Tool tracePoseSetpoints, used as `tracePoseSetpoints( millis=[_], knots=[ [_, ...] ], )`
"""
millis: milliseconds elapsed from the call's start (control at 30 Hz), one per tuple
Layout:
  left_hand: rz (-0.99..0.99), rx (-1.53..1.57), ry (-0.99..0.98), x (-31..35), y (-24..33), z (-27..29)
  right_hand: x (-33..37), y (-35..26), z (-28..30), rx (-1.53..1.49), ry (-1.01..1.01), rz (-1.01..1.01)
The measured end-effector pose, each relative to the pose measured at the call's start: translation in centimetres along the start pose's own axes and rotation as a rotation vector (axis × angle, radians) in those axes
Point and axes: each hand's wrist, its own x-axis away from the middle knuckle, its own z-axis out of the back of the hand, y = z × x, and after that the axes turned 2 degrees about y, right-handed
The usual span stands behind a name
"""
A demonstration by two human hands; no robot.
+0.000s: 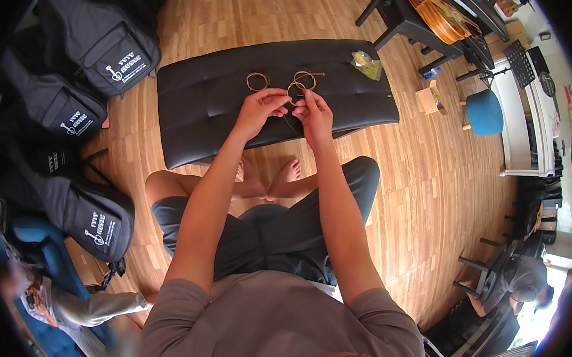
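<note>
A grey T-shirt (274, 328) is nearest. At the black padded worktop (197, 86), left to right: a loose coil (249, 85); the left hand (261, 112) and right hand (316, 115), both pinching a raised coil (288, 92) between them; a further coil (315, 80); a clear-and-yellow bag (367, 65).

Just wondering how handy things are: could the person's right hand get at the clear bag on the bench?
Probably yes: the clear bag lies on the black bench, with nothing visible between it and the right hand, though that hand seems busy with a thin coil.
</note>
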Motion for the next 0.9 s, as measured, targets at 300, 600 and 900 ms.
tracePoseSetpoints(
  millis=[300, 600, 900],
  knots=[
    [0.016, 0.015, 0.029, 0.1, 0.0, 0.2, 0.1, -0.3, -0.4, 0.069, 0.002, -0.021],
    [0.014, 0.038, 0.023, -0.4, -0.4, 0.4, 0.4, -1.5, -0.2, -0.054, -0.108, -0.106],
    [0.025, -0.002, -0.015, -0.2, -0.1, 0.5, -0.1, -0.5, 0.6, -0.057, -0.079, -0.064]
  ],
)
